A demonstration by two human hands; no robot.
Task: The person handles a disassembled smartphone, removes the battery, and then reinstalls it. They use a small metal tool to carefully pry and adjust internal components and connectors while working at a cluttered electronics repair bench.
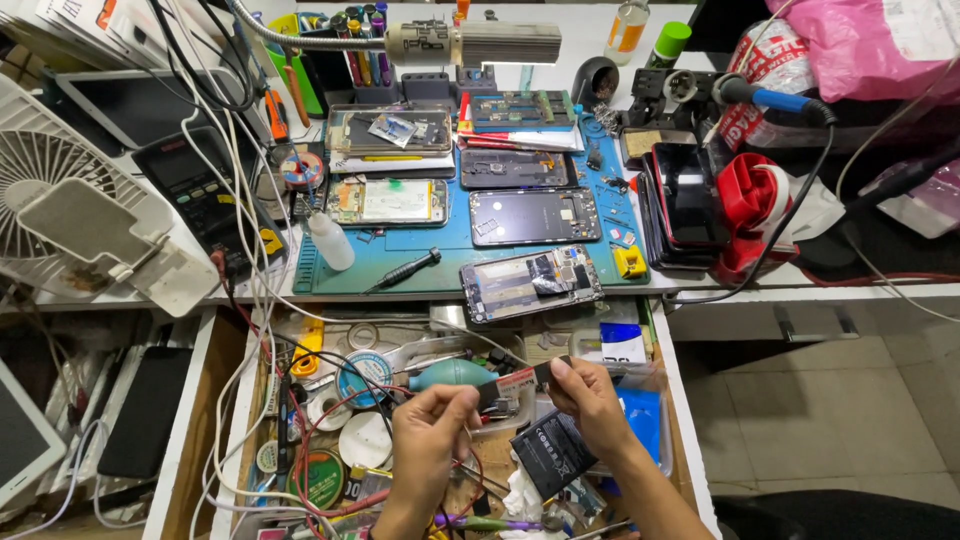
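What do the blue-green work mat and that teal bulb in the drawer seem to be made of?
Work mat: likely silicone or rubber, matte, lying flat and limp with moulded compartments. Teal bulb, by the left hand: probably soft rubber, smooth, rounded, with a dull sheen.

Item: small strip (515,383) between my hands, ends hidden under fingertips; drawer (250,420) clutter too tangled to identify.

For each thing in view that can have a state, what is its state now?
Left hand: pinching the end of a small strip.
Right hand: pinching the strip's other end.
Small flat strip part: held level between both hands.
Wooden drawer: pulled open, full.
Opened smartphone without back cover: insides exposed, overhanging the mat edge.
White desk fan: cannot tell if running.
Black flat battery: lying loose in the drawer.
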